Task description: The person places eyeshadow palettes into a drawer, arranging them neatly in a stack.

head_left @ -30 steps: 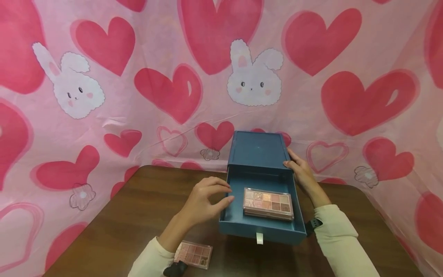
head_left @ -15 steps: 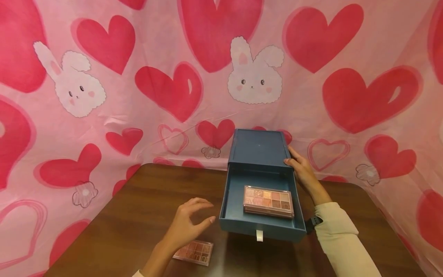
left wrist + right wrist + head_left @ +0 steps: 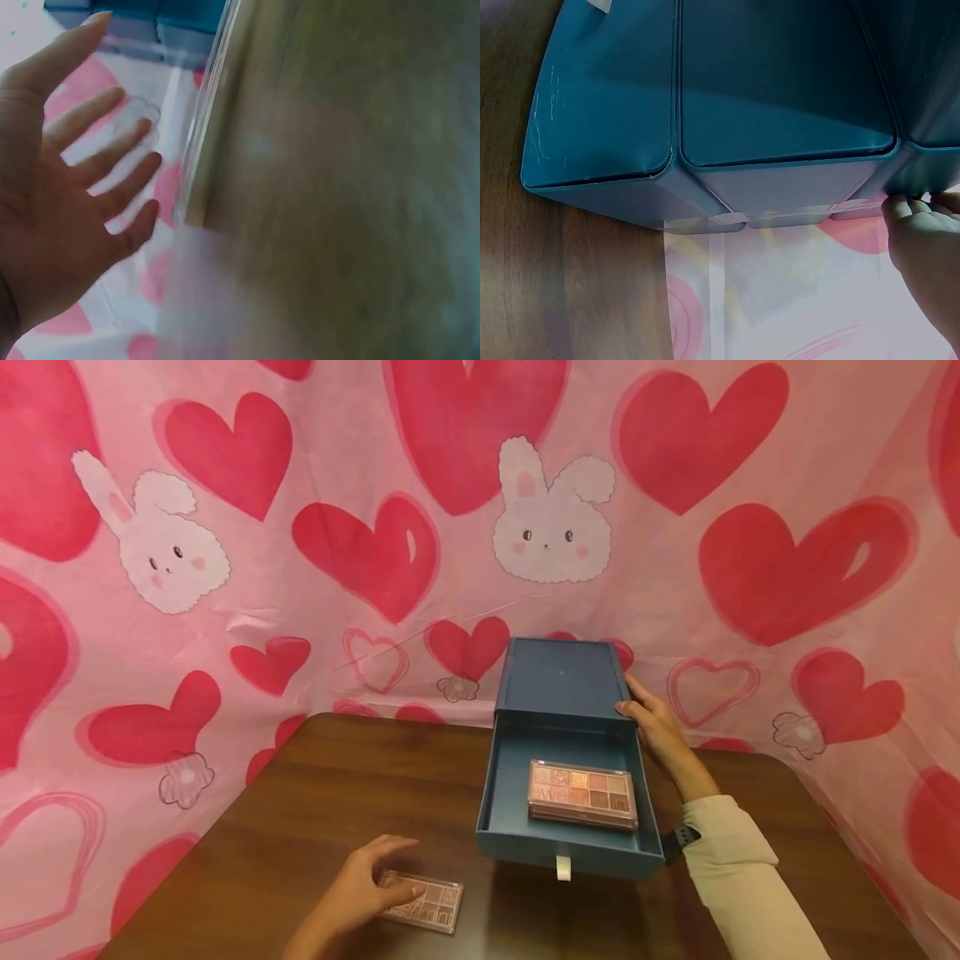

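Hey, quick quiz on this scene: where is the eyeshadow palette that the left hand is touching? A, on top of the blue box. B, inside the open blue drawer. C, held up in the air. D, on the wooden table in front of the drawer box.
D: the left hand rests on an eyeshadow palette lying flat on the wooden table, left of and nearer than the open blue drawer, which holds a second palette.

A brown wooden table (image 3: 315,810) stands in front. Behind it hangs a pink backdrop (image 3: 360,485) printed with red hearts and white bunnies (image 3: 551,531).
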